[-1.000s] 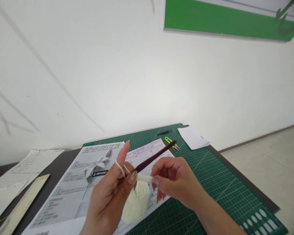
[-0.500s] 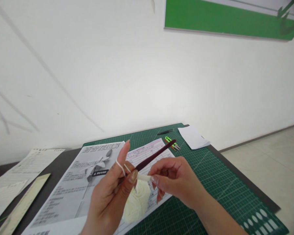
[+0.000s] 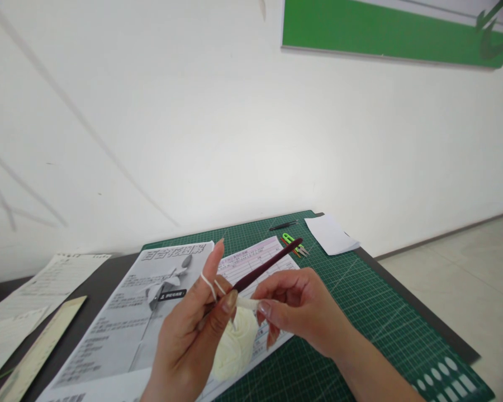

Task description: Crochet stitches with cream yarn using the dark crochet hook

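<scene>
My left hand (image 3: 193, 326) pinches a dark red crochet hook (image 3: 268, 265) between thumb and fingers, its thick handle slanting up to the right. White yarn (image 3: 208, 285) loops round the raised index finger. A small strip of cream crochet work (image 3: 247, 304) stretches from the left thumb to my right hand (image 3: 299, 304), whose thumb and index finger are closed on its end. Beneath both hands a ball of cream yarn (image 3: 237, 346) rests on the printed sheet, partly covered by the left hand.
A green cutting mat (image 3: 360, 312) carries a printed form (image 3: 272, 245), green thread snips (image 3: 293, 243), black tweezers (image 3: 283, 226) and white paper (image 3: 331, 234). To the left lie a flower diagram sheet (image 3: 104, 318), a ruler (image 3: 46, 349) and handwritten pages (image 3: 50, 285). A white wall (image 3: 235, 139) stands behind.
My left hand, with the hook, has shifted very slightly to the right. The right hand keeps its pinch on the crochet strip, almost unmoved.
</scene>
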A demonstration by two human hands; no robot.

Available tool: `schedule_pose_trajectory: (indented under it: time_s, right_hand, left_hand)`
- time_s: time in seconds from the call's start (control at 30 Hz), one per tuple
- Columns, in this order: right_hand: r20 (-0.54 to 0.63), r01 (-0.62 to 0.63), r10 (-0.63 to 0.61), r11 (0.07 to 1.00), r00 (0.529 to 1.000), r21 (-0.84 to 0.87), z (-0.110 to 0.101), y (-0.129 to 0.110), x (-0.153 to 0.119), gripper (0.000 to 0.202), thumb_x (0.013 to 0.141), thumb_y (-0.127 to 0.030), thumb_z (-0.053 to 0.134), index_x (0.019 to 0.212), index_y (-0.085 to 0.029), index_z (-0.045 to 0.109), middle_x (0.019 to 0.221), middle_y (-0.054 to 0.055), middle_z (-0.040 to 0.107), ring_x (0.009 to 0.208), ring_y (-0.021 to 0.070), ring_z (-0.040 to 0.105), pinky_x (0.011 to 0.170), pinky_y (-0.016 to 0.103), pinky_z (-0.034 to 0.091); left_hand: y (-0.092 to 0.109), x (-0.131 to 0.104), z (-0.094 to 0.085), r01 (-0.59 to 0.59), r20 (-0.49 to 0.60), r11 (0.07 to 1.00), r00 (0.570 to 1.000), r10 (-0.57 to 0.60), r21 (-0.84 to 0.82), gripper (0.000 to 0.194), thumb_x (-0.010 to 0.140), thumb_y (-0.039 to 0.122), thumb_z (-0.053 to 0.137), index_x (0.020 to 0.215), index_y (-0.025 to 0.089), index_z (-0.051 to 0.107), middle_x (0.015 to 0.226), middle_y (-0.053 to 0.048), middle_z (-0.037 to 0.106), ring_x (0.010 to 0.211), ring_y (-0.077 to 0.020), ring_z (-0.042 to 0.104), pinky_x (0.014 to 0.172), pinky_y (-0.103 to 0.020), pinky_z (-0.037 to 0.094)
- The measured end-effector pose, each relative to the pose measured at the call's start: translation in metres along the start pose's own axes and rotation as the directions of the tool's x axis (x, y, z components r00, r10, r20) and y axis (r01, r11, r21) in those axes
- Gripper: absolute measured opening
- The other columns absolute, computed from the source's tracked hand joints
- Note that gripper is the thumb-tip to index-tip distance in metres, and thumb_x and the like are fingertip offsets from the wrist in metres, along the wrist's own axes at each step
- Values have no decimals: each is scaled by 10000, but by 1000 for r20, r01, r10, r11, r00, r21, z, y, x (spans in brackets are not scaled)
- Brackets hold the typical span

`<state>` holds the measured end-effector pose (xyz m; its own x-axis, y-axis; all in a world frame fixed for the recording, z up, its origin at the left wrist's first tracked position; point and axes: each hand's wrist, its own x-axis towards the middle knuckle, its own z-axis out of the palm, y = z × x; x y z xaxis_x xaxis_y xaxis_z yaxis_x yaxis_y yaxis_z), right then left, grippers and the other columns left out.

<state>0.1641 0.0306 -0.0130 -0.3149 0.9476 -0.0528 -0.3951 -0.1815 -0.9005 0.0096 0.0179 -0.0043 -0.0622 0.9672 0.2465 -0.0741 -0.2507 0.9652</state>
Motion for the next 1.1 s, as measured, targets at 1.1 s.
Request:
schedule_pose_trajectory:
  time_s: [1.1]
  right_hand:
    - [6, -30, 30, 999, 1000, 14, 0, 3, 0, 236, 587, -284, 821, 640, -104, 677, 481, -34, 641, 348, 52, 564, 362, 151, 512]
  left_hand:
    - [-3, -1, 0, 10, 54, 999, 998, -12, 32, 524, 805, 276, 658, 1310, 347, 537, 637, 46, 501, 573, -106, 453, 603, -220, 418]
